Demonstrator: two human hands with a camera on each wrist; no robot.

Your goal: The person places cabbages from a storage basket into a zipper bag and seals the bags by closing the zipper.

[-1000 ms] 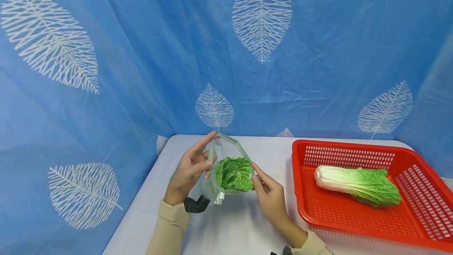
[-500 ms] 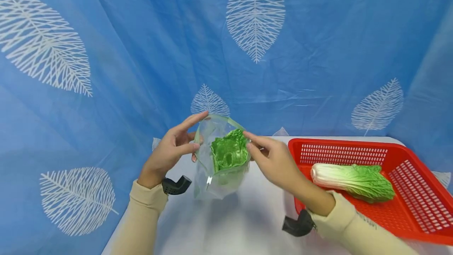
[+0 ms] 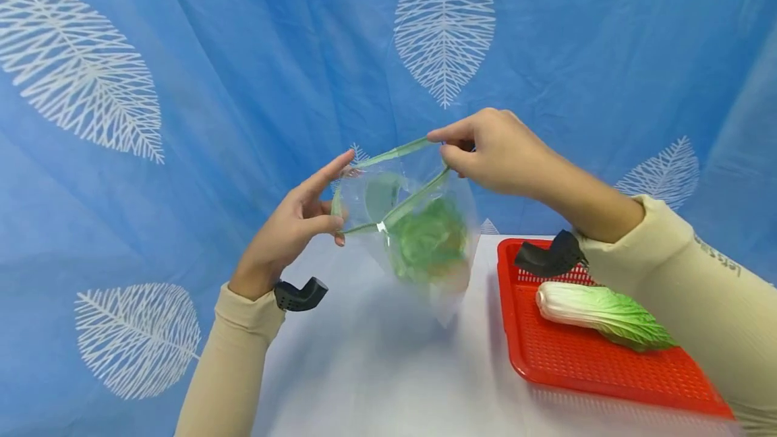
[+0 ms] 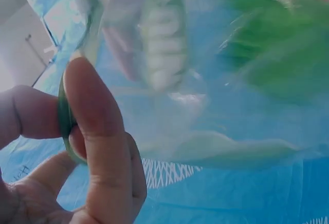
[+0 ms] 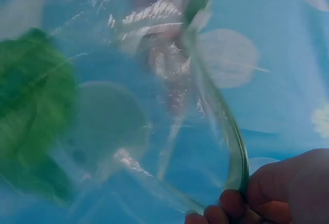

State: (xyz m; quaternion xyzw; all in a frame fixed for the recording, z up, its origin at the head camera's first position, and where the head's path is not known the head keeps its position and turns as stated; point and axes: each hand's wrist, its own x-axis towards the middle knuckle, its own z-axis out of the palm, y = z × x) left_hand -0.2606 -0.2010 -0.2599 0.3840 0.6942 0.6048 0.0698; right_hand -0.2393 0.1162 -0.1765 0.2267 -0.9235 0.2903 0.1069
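A clear zip bag [image 3: 364,197] with a green-edged mouth hangs above the table, tilted, with a green leafy vegetable [image 3: 432,241] inside, seen blurred through the film. My left hand [image 3: 291,228] holds the left side of the mouth; in the left wrist view its fingers [image 4: 95,111] lie on both sides of the green edge. Higher up, my right hand [image 3: 504,150] pinches the right corner of the mouth. The same green edge [image 5: 231,142] runs into the right fingers in the right wrist view. A small white slider [image 3: 380,226] sits on the near edge.
A red plastic basket [image 3: 516,349] stands on the white table [image 3: 364,383] at the right, partly covered by my right sleeve [image 3: 680,288]. A Chinese cabbage [image 3: 597,312] lies in it. A blue leaf-patterned curtain [image 3: 273,86] hangs behind and at the left.
Both hands have risen with the bag, the right one much farther up and to the right. The bag has lifted off the table area and tipped, its vegetable now showing through the side.
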